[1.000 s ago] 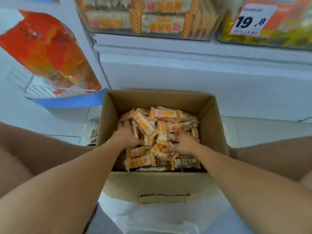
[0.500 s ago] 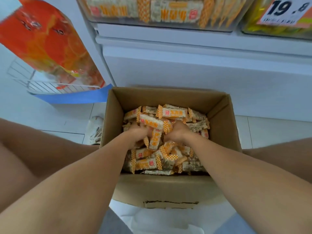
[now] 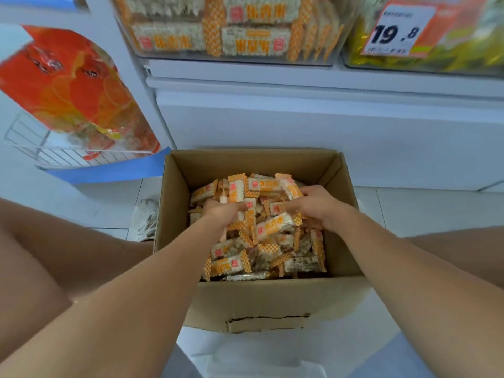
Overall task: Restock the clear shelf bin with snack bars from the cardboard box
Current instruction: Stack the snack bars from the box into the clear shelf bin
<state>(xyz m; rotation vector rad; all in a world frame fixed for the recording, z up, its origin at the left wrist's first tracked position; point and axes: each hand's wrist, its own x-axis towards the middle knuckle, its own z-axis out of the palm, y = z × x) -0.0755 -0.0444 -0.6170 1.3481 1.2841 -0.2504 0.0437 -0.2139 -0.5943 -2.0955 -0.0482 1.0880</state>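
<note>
A: Where are you, and what have you got?

B: Squatting at the cardboard box (image 3: 261, 304) on the floor. Both hands are in the heap of snack bars (image 3: 259, 227). My left hand (image 3: 221, 211) has its fingers curled down round a clutch of bars; my right hand (image 3: 313, 203) is curled round another clutch at the far right of the heap. Both grips are closed on wrappers, not on one bar each.

A: And the target?

B: The clear shelf bin (image 3: 234, 31) is up on the shelf, directly above and behind the box. It already shows bars stacked against its front wall. I can't tell how much room is left on top.

A: Risks?

B: My judgement: the wrappers look slick and the bars lie crossed every way, so a loose handful may shed bars on the lift. Some would fall back in the box; others could hit the floor tiles or the white shoe (image 3: 146, 218) beside the box. The lift is a fair way up, so a weak grip has time to fail. The bin next door, under the price tag (image 3: 395, 28), holds yellow packs (image 3: 463, 53); a careless tip could drop bars there

A: Fix?

B: Smaller handfuls, hands cupped together
</note>
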